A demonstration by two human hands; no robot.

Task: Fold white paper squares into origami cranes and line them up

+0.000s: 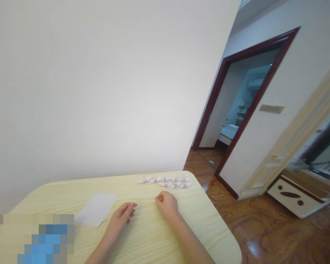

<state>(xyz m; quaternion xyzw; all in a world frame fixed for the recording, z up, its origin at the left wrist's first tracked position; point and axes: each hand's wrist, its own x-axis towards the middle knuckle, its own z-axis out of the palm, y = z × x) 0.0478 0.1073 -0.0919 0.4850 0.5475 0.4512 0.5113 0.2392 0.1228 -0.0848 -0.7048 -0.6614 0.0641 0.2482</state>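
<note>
on the pale yellow, wood-grained table [143, 234], both bare hands sit in front of a line of small white folded pieces, likely paper [169, 182]. the pieces lie along the far edge, one row at left, two rows toward the right corner. left hand [121, 213]: fingers bent, thumb close to the index, gap small; can't tell if anything is pinched. right hand [167, 204]: curled nearly closed, just short of the pieces; contents hidden, can't tell.

risks: the right knuckles could knock the rows out of line if the hand pushes forward; pieces look light, edge is near. left wrist is just beside the flat white paper sheet [96, 209], so a sideways sweep could drag or crease it.

materials: sheet thin, matte, four-sided; pieces pointed, twisted-looking, greyish spots; tabletop smooth, streaky grain, rounded corners; plain white wall [99, 91] behind.
</note>
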